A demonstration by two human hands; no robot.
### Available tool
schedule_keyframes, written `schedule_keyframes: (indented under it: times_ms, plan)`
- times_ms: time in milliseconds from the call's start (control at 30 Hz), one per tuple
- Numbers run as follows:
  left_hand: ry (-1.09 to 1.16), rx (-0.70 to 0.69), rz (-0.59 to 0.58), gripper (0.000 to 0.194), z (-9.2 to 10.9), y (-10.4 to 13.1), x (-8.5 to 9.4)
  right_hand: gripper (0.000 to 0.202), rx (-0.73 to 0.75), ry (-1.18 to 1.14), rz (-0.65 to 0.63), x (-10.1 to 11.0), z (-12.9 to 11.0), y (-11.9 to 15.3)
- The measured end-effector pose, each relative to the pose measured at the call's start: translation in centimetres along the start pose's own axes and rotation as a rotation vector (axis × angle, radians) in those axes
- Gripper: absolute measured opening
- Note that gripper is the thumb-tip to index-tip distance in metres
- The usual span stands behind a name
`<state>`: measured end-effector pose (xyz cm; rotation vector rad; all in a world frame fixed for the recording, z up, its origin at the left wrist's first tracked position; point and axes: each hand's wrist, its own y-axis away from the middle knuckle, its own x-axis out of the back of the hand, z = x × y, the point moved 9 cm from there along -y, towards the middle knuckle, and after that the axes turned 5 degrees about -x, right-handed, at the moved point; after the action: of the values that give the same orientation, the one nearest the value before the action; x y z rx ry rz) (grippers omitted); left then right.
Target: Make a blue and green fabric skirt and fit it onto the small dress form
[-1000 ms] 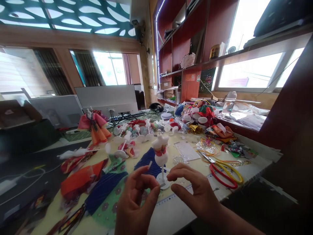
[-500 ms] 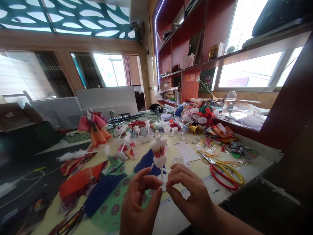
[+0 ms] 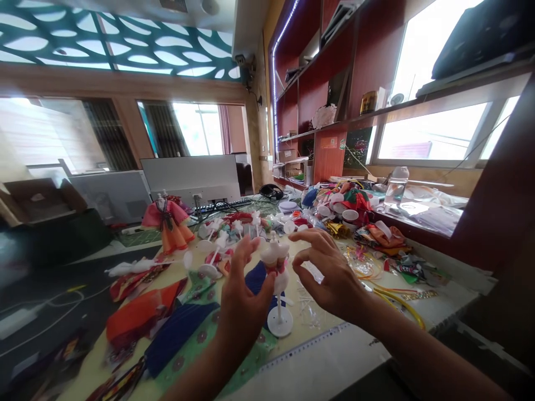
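Watching small white dress form (image 3: 281, 283) stand upright on bench (image 3: 317, 365) between my hands, long axis vertical, round base (image 3: 285, 329) flat. Left hand (image 3: 244, 298) nearer, just left of torso, thumb overlapping its edge; touch I cannot tell. Left fingers wide. Right hand (image 3: 334, 278) right of torso, visible gap between; its fingers parted too. I see nothing held. Blue cloth (image 3: 255, 278) lies behind stem.

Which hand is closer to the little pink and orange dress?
Left. The left hand is right of the dress, beside the white figure; the right hand is farther right, on the figure's other side.
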<state>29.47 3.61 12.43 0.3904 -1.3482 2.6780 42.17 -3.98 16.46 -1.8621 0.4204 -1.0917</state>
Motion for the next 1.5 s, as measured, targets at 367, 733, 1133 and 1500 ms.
schedule_keyframes:
  times_ms: [367, 733, 1133, 1500]
  plan:
    - [0.007, -0.027, -0.065, 0.07, 0.3, -1.3, -1.0, 0.009, 0.03, 0.041, -0.05, -0.9, 0.3, -0.6]
    - [0.024, 0.005, -0.07, 0.065, 0.1, -1.4, -1.2, 0.009, 0.051, 0.052, -0.047, -1.4, 0.4, -0.8]
    - [0.02, -0.027, -0.055, 0.06, 0.2, -1.3, -1.3, 0.01, 0.093, 0.107, 0.004, -1.4, 0.2, -0.8]
    - [0.0, -0.079, -0.04, 0.063, 0.3, -1.2, -1.8, 0.015, 0.104, 0.152, 0.018, -1.7, 0.2, -0.6]
